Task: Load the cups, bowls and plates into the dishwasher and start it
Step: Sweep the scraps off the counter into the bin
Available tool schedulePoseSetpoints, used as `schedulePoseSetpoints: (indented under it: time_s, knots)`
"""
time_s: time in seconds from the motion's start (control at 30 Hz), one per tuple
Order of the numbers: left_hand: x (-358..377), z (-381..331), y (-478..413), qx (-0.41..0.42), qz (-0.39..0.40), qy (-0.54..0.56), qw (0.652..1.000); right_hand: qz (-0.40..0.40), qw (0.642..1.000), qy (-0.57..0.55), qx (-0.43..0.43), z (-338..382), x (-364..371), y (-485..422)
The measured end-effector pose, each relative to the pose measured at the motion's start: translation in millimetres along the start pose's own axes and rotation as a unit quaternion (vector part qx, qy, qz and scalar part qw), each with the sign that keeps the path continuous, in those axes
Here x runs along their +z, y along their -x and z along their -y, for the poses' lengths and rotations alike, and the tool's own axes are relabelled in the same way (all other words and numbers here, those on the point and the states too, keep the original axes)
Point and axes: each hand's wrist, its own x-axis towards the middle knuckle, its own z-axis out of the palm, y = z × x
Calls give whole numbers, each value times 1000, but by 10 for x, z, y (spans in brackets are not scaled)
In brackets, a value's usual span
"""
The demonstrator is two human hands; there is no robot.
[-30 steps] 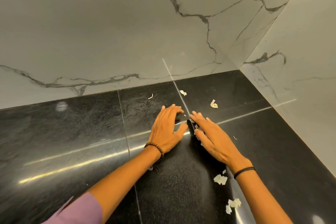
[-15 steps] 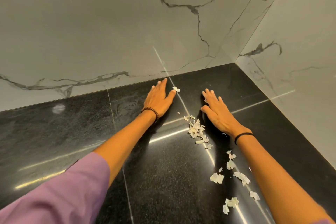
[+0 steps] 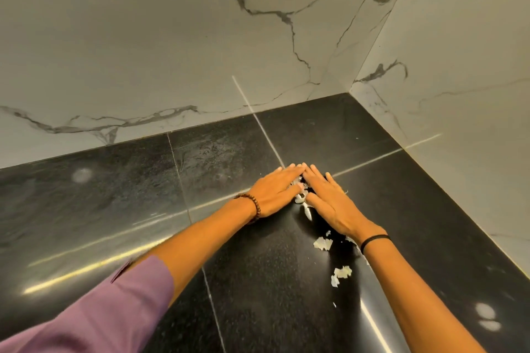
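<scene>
At the lower left of the frame a purple sleeve (image 3: 100, 315) covers the upper part of the left arm. The arm reaches over a black stone counter (image 3: 114, 209) that meets a white marble wall (image 3: 143, 51) in a corner at the upper right. The left hand (image 3: 274, 190), with a bead bracelet (image 3: 253, 206) at the wrist, lies flat on the counter near the middle of the frame, fingers straight and grasping nothing. Between the two hands sits a small heap of pale scraps (image 3: 301, 198). The right hand (image 3: 329, 200), with a black band (image 3: 374, 239) at the wrist, is also flat and released, and its fingertips touch those of the left hand, so the two hands form a wedge around the heap. More loose scraps (image 3: 323, 243) lie below the right hand, toward the lower right.

No cups, bowls, plates or dishwasher are visible in this view. The step in hand seems to be a side job of gathering the scraps. The next move probably calls for drawing the heap toward the loose pieces, keeping the palms low so nothing slips under them.
</scene>
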Motion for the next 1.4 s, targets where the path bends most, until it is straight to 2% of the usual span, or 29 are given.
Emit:
schedulePoseSetpoints:
  time_s: [0.27,0.47,0.57,0.63,0.7,0.8,0.93,1.07,1.27,1.4]
  knots:
    - [485,69,517,78,29,-12,996,-2,1000,10,-18,203,203,851]
    - [641,49,780,77,29,50,995,-13,1000,-16,-10,313,207,1180]
    - [553,23,788,71,-27,47,996,-76,997,-4,23,174,109,1260]
    - [464,114,703,43,-87,-17,995,-103,992,-25,69,38,57,1315]
    - [382,251,588,-12,-123,-61,991,-105,987,-51,113,-88,46,1361]
    - [248,334,422,-58,-139,-38,988,-103,984,-44,141,-158,68,1314]
    - [199,183,242,-64,-105,-13,992,-104,983,-19,148,-144,51,1022]
    - [255,50,153,-63,-50,-17,997,-105,989,20,101,-125,45,728]
    - [510,-220,334,26,9,-36,999,-66,996,50,14,-59,110,825]
    - [631,-298,523,34,24,-6,999,-59,998,31,3,90,206,1042]
